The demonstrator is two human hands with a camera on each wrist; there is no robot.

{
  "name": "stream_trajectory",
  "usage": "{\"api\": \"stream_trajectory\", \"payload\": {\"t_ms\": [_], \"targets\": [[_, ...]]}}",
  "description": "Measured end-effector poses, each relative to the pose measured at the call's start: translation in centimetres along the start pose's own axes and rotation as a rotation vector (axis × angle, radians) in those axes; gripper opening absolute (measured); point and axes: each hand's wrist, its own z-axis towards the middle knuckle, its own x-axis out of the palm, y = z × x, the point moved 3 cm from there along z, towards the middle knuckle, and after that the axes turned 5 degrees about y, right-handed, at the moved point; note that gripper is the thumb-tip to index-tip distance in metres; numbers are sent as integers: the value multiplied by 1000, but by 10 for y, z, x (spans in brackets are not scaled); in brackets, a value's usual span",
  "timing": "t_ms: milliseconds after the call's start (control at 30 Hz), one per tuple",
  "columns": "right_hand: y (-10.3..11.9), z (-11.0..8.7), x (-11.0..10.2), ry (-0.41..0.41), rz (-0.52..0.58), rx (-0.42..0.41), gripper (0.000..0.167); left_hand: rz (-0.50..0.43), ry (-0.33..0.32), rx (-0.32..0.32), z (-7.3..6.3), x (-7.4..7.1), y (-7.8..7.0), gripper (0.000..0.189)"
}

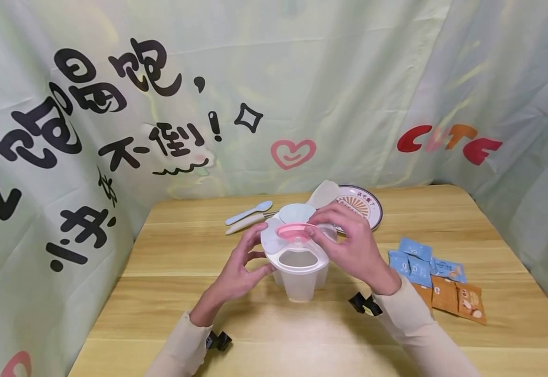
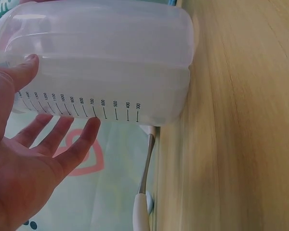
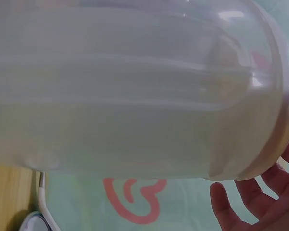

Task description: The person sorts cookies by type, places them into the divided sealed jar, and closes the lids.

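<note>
A tall translucent plastic container (image 1: 299,287) stands on the table in front of me, its white lobed lid (image 1: 270,238) on top. A pink oval piece (image 1: 289,232) sits mid-lid, and the lobe nearest me has an oval opening. My left hand (image 1: 236,272) holds the container's left side near the top, thumb in front and fingers behind; the left wrist view shows black volume marks (image 2: 104,111) beside the fingers. My right hand (image 1: 353,243) grips the lid's right side, its thumb by the pink piece. In the right wrist view its fingers (image 3: 255,199) curl at the rim.
Behind the container lie a light blue spoon (image 1: 250,212), a spatula (image 1: 324,192) with a beige handle, and a round plate (image 1: 373,207). At right are several blue packets (image 1: 407,262) and orange packets (image 1: 457,298). A printed curtain (image 1: 349,104) hangs behind the table.
</note>
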Motion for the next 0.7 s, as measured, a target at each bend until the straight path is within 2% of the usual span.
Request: {"api": "stream_trajectory", "payload": {"t_ms": [333, 533, 700], "targets": [[3, -10, -17, 7, -88, 2, 16, 18, -2, 5, -2, 0, 1, 87], [-15, -18, -41, -20, -138, 48, 18, 12, -5, 2, -1, 0, 2, 89], [-32, -27, -64, -33, -249, 116, 14, 13, -4, 17, 1, 1, 1, 87]]}}
